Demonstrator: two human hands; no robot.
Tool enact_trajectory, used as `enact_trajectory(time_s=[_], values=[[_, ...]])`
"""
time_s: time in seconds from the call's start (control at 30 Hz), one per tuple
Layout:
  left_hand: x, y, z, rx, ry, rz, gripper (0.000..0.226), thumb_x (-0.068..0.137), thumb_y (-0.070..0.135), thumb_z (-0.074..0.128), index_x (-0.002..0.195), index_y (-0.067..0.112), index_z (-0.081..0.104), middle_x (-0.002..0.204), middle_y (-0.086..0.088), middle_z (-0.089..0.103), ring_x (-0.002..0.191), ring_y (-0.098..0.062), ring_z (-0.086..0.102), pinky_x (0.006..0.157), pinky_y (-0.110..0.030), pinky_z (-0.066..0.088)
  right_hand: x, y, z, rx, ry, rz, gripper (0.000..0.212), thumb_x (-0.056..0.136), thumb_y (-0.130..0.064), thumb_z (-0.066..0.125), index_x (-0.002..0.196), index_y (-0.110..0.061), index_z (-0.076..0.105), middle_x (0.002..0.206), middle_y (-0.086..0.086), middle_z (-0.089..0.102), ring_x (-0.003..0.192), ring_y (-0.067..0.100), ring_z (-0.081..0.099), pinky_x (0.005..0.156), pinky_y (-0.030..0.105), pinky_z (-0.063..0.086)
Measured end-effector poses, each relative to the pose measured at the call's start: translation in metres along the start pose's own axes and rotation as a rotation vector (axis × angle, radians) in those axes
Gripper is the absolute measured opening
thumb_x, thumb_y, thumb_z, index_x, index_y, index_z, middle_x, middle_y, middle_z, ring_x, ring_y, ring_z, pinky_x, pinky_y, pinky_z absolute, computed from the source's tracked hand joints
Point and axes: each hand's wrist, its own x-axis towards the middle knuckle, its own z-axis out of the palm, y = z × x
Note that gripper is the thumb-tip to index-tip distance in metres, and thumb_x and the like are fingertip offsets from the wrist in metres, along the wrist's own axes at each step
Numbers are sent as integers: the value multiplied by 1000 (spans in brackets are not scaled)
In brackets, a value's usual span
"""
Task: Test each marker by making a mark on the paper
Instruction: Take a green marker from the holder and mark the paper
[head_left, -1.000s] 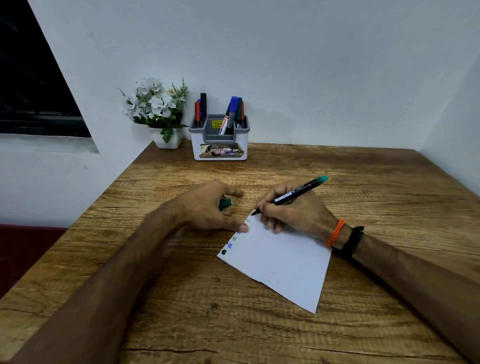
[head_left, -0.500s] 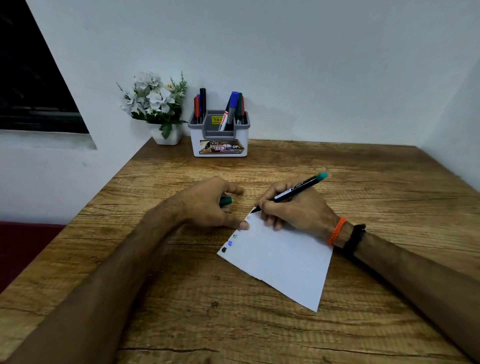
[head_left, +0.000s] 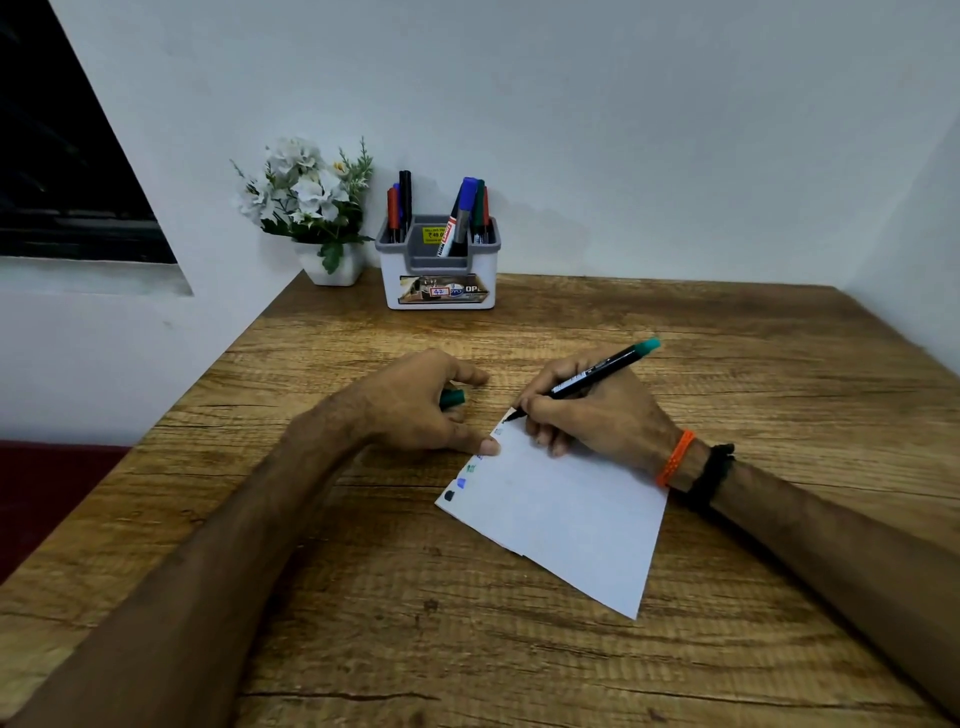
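While the paper (head_left: 566, 514) is pinned at its far left edge by the left hand (head_left: 415, 410), whose fingers curl round a green cap (head_left: 453, 398), the marker (head_left: 584, 379) is gripped by the right hand (head_left: 592, 415), tip down-left on the paper's far corner, teal end angled up-right.

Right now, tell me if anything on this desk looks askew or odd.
Only the paper is askew: it lies turned at an angle to the desk edges. The right hand holds the marker at its far corner; the left hand holds the cap. Nothing looks spilled or damaged.
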Motion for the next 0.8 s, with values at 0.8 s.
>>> enact_trajectory(time_s=[0.8], values=[[3,-2,0,41,0,-8,85,72,50,75,145,26,39,125,0,57,98,-18,57,81,-24,39,-2,-1,-1,6,7,-11,9,86,1,67,82,8,71,67,20,71,50,18,65,45,26,53]])
